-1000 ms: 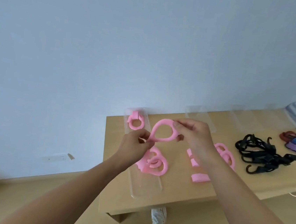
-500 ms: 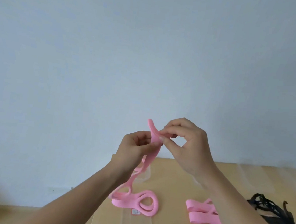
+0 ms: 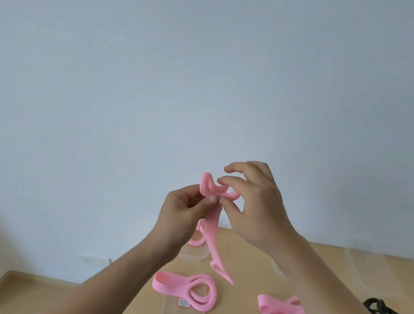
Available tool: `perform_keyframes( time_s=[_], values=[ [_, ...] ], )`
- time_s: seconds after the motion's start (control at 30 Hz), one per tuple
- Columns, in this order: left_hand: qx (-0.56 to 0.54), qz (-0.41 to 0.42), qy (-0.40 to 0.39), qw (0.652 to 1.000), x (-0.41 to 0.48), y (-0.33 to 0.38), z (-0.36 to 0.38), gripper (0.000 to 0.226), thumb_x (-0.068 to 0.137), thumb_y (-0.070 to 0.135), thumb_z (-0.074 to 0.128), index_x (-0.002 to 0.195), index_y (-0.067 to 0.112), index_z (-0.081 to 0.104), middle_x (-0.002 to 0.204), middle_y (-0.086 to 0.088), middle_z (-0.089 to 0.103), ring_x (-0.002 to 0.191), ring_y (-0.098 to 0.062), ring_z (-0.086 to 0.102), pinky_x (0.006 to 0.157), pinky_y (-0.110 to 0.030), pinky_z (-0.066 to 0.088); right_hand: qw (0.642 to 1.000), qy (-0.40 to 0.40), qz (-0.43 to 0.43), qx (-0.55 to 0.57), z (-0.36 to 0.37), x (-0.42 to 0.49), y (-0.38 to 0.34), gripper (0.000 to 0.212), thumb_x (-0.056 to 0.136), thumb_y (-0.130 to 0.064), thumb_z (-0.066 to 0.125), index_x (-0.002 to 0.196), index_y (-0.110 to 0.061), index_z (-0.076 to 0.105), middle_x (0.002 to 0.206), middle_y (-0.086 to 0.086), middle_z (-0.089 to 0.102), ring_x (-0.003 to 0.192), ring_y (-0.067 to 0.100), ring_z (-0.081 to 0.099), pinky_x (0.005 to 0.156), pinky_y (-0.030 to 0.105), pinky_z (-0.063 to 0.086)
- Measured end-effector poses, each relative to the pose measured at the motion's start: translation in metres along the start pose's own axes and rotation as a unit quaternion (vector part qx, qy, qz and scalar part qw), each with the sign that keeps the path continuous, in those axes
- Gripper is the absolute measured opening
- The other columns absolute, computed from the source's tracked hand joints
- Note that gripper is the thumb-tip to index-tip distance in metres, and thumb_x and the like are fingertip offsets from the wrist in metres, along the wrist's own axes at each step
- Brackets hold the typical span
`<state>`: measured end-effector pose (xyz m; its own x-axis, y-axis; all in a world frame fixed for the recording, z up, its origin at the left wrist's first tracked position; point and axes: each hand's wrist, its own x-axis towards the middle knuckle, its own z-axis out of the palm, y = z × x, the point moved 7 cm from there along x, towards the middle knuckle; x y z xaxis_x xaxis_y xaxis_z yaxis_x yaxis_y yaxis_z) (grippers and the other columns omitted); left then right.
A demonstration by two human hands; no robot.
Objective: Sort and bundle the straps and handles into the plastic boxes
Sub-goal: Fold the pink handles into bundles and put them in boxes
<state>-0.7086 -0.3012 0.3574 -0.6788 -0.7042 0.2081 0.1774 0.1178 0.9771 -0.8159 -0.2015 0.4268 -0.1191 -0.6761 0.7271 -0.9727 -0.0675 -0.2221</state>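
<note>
Against a pale wall, above the table, the left hand is seen with its grip closed on the folded top of a pink strap. The same fold is pinched by the right hand, and the strap's tail is left hanging.

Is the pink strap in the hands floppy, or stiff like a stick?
Probably floppy: the pink strap folds over at the top, where the left hand and right hand pinch it, and its tail dangles below. It likely weighs little, since fingertips alone hold it up. It shouldn't roll, as it looks flat.
</note>
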Motion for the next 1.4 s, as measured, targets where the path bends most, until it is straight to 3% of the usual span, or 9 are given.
perform_keyframes(
  time_s=[0.17, 0.4, 0.53, 0.63, 0.77, 0.9, 1.07, 1.23, 1.4],
  values=[
    [0.011, 0.005, 0.016, 1.0, 0.0, 0.003, 0.0, 0.02, 0.093, 0.028, 0.068, 0.106, 0.022, 0.083, 0.105, -0.005, 0.081, 0.1, -0.02, 0.074, 0.101, -0.054, 0.054, 0.995, -0.083, 0.022, 0.047, 0.006, 0.005, 0.006, 0.019, 0.088, -0.012, 0.073, 0.107, -0.014, 0.076, 0.108, -0.006, 0.067, 0.104, 0.015, 0.05, 0.088, 0.023, 0.042],
    [-0.005, -0.034, 0.049, 0.998, -0.001, -0.009, -0.003, 0.015, 0.099, 0.021, 0.07, 0.102, 0.015, 0.083, 0.104, -0.025, 0.075, 0.088, -0.025, 0.068, 0.092, -0.062, 0.056, 0.989, -0.108, 0.067, 0.074, 0.017, 0.007, 0.011, 0.009, 0.093, -0.014, 0.069, 0.102, -0.016, 0.07, 0.098, -0.008, 0.059, 0.093, 0.012, 0.047, 0.081, 0.024, 0.041],
    [-0.041, -0.074, 0.081, 0.993, -0.004, -0.015, -0.005, 0.035, 0.088, 0.038, 0.074, 0.091, 0.003, 0.08, 0.083, -0.018, 0.072, 0.069, -0.026, 0.072, 0.072, -0.048, 0.061, 0.991, -0.071, 0.08, 0.077, 0.022, 0.006, 0.006, 0.002, 0.093, -0.015, 0.07, 0.095, -0.016, 0.07, 0.094, -0.008, 0.059, 0.089, 0.011, 0.047, 0.076, 0.022, 0.039],
    [-0.075, -0.091, 0.071, 0.991, -0.006, -0.018, -0.005, 0.039, 0.088, 0.039, 0.071, 0.095, 0.001, 0.079, 0.094, -0.029, 0.075, 0.078, -0.039, 0.073, 0.076, -0.049, 0.064, 0.994, -0.052, 0.077, 0.052, 0.026, 0.003, -0.001, 0.003, 0.092, -0.013, 0.07, 0.095, -0.015, 0.069, 0.095, -0.007, 0.059, 0.09, 0.011, 0.045, 0.074, 0.026, 0.043],
    [-0.072, -0.095, 0.031, 0.992, -0.007, -0.016, -0.008, 0.022, 0.102, 0.021, 0.064, 0.104, 0.008, 0.081, 0.108, -0.028, 0.076, 0.103, -0.049, 0.071, 0.094, -0.057, 0.06, 0.998, -0.028, 0.063, 0.014, 0.026, 0.0, -0.006, 0.008, 0.089, -0.011, 0.073, 0.096, -0.013, 0.07, 0.096, -0.004, 0.061, 0.092, 0.019, 0.054, 0.071, 0.03, 0.047],
    [-0.069, -0.082, -0.027, 0.994, -0.01, -0.003, -0.006, 0.028, 0.095, 0.028, 0.067, 0.112, 0.01, 0.078, 0.115, -0.031, 0.07, 0.099, -0.037, 0.071, 0.097, -0.055, 0.057, 0.998, 0.01, 0.058, 0.028, 0.022, -0.003, -0.009, 0.006, 0.088, -0.01, 0.076, 0.093, -0.013, 0.075, 0.092, -0.003, 0.063, 0.088, 0.019, 0.054, 0.068, 0.032, 0.051],
    [-0.1, -0.108, 0.001, 0.989, -0.01, -0.001, -0.01, 0.051, 0.093, 0.041, 0.065, 0.119, -0.003, 0.067, 0.114, -0.027, 0.074, 0.093, -0.034, 0.071, 0.092, -0.052, 0.056, 0.994, 0.031, 0.069, 0.073, 0.02, -0.004, -0.008, 0.009, 0.08, -0.006, 0.08, 0.082, -0.013, 0.075, 0.085, -0.005, 0.063, 0.07, 0.01, 0.05, 0.062, 0.028, 0.048],
    [-0.119, -0.107, -0.011, 0.987, -0.01, -0.002, -0.011, 0.041, 0.09, 0.033, 0.068, 0.116, 0.001, 0.069, 0.103, -0.017, 0.077, 0.089, -0.029, 0.073, 0.082, -0.039, 0.061, 0.994, 0.02, 0.062, 0.082, 0.02, -0.006, -0.01, 0.018, 0.08, -0.004, 0.075, 0.067, -0.011, 0.064, 0.086, 0.0, 0.064, 0.066, 0.016, 0.063, 0.059, 0.032, 0.053],
    [-0.101, -0.107, -0.024, 0.989, -0.009, -0.009, -0.013, 0.038, 0.082, 0.009, 0.067, 0.12, 0.004, 0.067, 0.109, -0.023, 0.077, 0.093, -0.032, 0.075, 0.088, -0.043, 0.062, 0.996, -0.005, 0.056, 0.064, 0.017, -0.011, -0.012, 0.009, 0.082, -0.008, 0.074, 0.076, -0.015, 0.072, 0.092, -0.002, 0.065, 0.071, 0.014, 0.062, 0.062, 0.034, 0.055]
  ],
)
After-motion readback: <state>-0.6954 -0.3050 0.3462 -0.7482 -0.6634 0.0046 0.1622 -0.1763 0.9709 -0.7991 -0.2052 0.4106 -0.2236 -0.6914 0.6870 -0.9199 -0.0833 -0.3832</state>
